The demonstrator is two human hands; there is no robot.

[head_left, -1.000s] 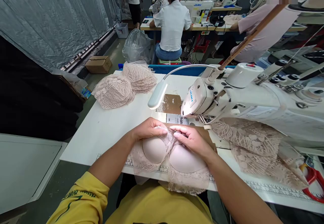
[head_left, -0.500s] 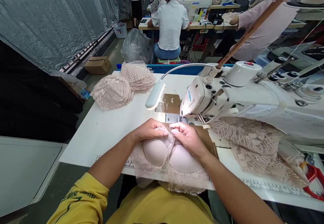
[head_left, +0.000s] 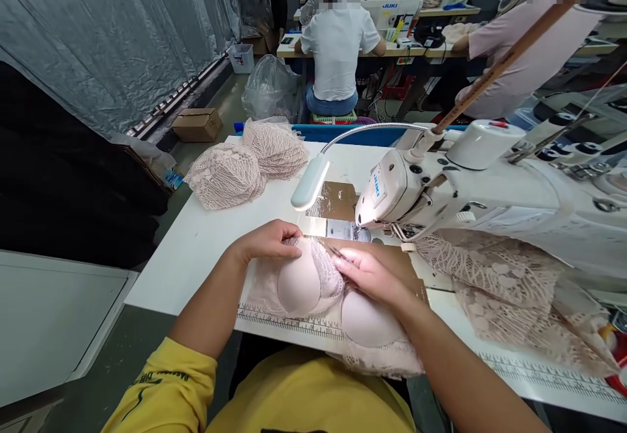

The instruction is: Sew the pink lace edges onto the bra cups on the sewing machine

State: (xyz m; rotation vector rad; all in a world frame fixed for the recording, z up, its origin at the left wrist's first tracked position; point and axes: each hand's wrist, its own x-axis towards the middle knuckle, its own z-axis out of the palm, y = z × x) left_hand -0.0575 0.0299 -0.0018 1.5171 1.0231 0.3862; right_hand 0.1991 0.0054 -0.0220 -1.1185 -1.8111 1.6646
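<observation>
A pale pink lace bra [head_left: 300, 286] with two moulded cups lies across the front edge of the sewing table. My left hand [head_left: 269, 242] pinches the upper edge of its left cup, thumb on top. Close to the centre, between the cups, my right hand [head_left: 369, 276] is closed, with a small pointed metal tool [head_left: 339, 254] like thread snips showing at its fingertips. The right cup [head_left: 369, 319] hangs lower, partly under my right wrist. Just beyond the hands stands a white sewing machine [head_left: 392, 188], its needle area lit by a lamp [head_left: 311, 181].
Stacked lace pieces [head_left: 228, 175] lie at the table's back left. More lace [head_left: 504, 283] lies under the machine arm at right, near red-handled scissors [head_left: 618, 381]. A printed ruler [head_left: 289, 320] runs along the front edge. Other people [head_left: 337, 51] sit at machines ahead.
My hands have moved apart, the left one leftward along the cup. The bra's cups have spread and its left side has turned. The pointed tool now shows at my right fingertips. The view has shifted slightly.
</observation>
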